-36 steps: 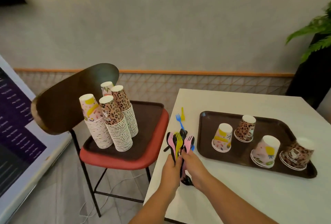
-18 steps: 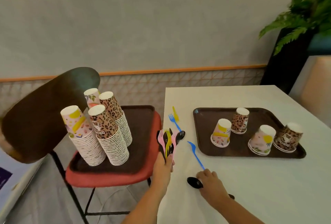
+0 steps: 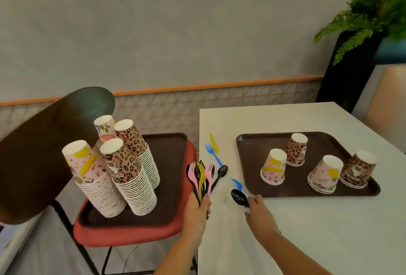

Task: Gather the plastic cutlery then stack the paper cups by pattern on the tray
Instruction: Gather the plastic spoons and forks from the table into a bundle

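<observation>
In the last half second our right hand (image 3: 260, 213) lifted the black spoon (image 3: 239, 197) off the table (image 3: 307, 230), pinching it, while our left hand (image 3: 196, 211) gripped the cutlery bundle (image 3: 201, 178); gathering was nearly finished.

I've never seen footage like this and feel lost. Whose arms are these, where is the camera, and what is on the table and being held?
A camera worn on a person's head looks down at their own bare hands. The left hand grips a bunch of plastic cutlery. The right hand pinches a black spoon. On the white table lie a blue fork, more loose cutlery, and a brown tray bearing four upturned paper cups. Cup stacks stand on a chair.
</observation>
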`<state>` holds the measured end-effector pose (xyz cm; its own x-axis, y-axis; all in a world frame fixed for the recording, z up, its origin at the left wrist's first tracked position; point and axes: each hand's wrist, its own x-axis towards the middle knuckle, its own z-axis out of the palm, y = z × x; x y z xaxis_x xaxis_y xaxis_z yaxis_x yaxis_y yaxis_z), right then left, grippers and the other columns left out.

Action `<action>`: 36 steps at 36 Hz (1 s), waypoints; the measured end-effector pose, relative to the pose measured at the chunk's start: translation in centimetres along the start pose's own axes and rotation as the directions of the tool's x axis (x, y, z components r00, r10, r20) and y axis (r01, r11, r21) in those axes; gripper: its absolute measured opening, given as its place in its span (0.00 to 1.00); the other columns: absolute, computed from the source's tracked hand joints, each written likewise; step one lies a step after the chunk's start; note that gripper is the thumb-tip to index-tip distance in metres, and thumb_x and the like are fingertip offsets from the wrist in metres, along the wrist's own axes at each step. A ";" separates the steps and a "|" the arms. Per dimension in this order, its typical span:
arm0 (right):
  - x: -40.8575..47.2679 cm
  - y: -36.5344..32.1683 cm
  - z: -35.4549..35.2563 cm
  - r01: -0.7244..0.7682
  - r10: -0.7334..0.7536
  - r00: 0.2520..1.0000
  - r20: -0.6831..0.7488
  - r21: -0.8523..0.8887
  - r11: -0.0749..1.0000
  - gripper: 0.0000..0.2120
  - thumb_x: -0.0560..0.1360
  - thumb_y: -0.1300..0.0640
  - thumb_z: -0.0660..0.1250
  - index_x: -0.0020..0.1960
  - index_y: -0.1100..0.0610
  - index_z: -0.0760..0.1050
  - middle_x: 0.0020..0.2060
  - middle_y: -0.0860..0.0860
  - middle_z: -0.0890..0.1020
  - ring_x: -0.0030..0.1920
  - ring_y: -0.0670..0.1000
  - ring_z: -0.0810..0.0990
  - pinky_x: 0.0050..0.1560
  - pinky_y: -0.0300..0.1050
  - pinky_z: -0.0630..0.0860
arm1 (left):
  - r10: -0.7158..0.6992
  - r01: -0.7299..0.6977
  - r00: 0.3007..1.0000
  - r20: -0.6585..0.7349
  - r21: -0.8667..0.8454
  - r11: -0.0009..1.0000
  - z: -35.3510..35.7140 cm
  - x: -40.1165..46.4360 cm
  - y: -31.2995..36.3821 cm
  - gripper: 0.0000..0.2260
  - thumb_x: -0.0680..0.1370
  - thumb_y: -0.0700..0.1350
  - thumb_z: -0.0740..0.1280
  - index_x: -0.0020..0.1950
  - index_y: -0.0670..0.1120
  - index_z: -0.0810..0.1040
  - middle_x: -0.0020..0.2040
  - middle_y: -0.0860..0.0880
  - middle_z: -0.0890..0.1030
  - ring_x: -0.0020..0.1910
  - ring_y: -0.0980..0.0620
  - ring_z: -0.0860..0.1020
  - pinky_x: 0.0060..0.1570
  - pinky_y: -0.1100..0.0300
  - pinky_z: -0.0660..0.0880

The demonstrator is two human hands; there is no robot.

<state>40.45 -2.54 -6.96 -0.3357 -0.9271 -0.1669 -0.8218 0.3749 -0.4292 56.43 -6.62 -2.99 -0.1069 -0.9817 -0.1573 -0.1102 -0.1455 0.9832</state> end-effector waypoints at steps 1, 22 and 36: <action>0.5 -0.3 -0.1 -0.003 0.003 1.000 0.002 0.036 0.999 0.14 0.78 0.62 0.57 0.63 0.59 0.65 0.53 0.52 0.65 0.51 0.57 0.75 0.48 0.45 0.70 | -0.004 0.004 1.000 -0.005 -0.001 1.000 0.1 0.2 0.1 0.07 0.80 0.37 0.60 0.42 0.42 0.70 0.31 0.48 0.70 0.27 0.54 0.66 0.29 0.62 0.65; 6.3 -1.9 1.1 0.144 -0.126 0.988 0.086 -0.252 0.957 0.23 0.79 0.63 0.54 0.73 0.60 0.52 0.66 0.55 0.67 0.60 0.50 0.74 0.59 0.38 0.71 | 0.014 -0.001 0.988 -0.155 0.089 0.996 -0.5 5.6 2.2 0.07 0.78 0.44 0.65 0.50 0.42 0.75 0.42 0.44 0.79 0.36 0.51 0.75 0.33 0.63 0.71; 6.9 -3.6 0.5 -0.227 0.234 0.955 0.182 -0.059 0.972 0.18 0.75 0.62 0.62 0.62 0.56 0.62 0.52 0.50 0.77 0.56 0.49 0.78 0.48 0.36 0.71 | 0.004 -0.013 0.998 0.067 0.144 0.989 -1.1 10.9 2.3 0.07 0.78 0.43 0.65 0.55 0.45 0.74 0.49 0.49 0.81 0.49 0.51 0.78 0.55 0.54 0.75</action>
<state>41.31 -10.23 -7.03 -0.4293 -0.7989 -0.4213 -0.7499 0.5752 -0.3266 56.10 -17.79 -2.37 -0.1732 -0.9719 -0.1595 -0.2500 -0.1132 0.9616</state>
